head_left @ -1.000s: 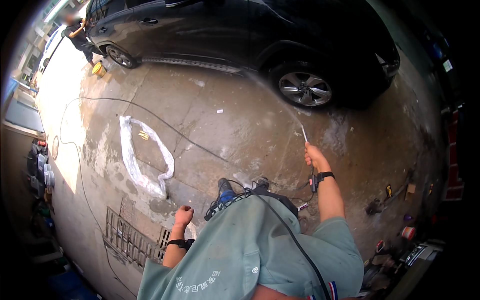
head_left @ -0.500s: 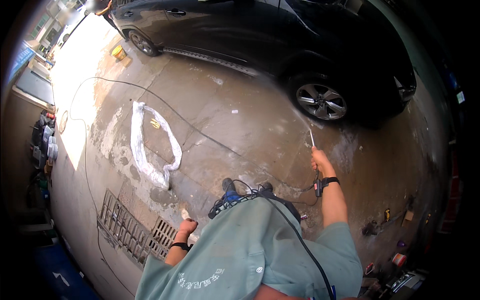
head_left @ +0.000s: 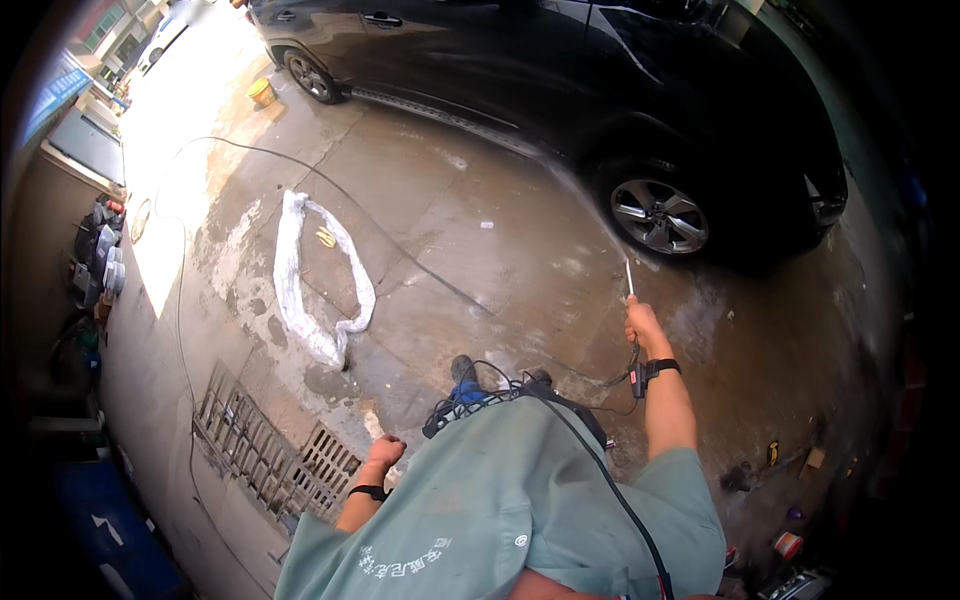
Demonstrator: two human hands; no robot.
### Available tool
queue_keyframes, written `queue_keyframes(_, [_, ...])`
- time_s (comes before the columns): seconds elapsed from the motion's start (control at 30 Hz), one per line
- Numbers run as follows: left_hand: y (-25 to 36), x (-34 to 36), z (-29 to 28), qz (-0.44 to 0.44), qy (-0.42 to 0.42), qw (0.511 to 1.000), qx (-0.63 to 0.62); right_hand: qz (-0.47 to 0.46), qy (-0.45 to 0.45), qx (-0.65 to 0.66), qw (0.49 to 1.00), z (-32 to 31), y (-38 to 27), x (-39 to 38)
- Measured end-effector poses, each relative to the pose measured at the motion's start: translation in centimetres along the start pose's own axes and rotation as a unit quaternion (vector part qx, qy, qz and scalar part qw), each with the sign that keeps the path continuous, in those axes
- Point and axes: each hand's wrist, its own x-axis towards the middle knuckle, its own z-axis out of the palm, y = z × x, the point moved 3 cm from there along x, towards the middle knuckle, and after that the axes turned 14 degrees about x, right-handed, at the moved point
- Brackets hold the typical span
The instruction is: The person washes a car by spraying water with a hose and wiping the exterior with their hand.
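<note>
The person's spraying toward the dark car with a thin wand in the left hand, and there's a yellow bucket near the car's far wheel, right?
Not quite: the head view shows the thin wand in the right hand, not the left. The spray toward the dark car and the yellow bucket near its far wheel are as you say.

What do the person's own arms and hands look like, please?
Left hand and right hand are ungloved, forearms bare below short grey-green sleeves. A black band circles each wrist; a small dark box sits beside the right one.
</note>
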Motion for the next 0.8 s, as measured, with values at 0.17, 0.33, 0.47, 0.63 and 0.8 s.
queue_keyframes(0.17, [-0.5,0.5,-0.6,0.001,0.008,1.0,0.01,-0.02,0.003,0.014,1.0,-0.2,-0.3,-1.1])
queue_keyframes(0.33, [1.0,0.1,-2.3,0.01,0.018,1.0,0.011,-0.046,-0.005,0.049,0.998,-0.3,-0.7,-1.3])
queue_keyframes(0.47, [2.2,-0.2,-3.0,0.032,0.027,0.999,0.01,-0.079,-0.004,0.071,0.994,0.0,-1.4,-1.8])
queue_keyframes(0.63, [2.2,0.8,-2.2,0.053,0.024,0.998,0.021,-0.1,-0.028,0.077,0.992,0.1,-2.2,-2.7])
queue_keyframes(0.8, [1.3,1.9,-1.3,0.04,0.022,0.999,0.011,-0.112,-0.012,0.086,0.99,0.4,-3.7,-4.5])
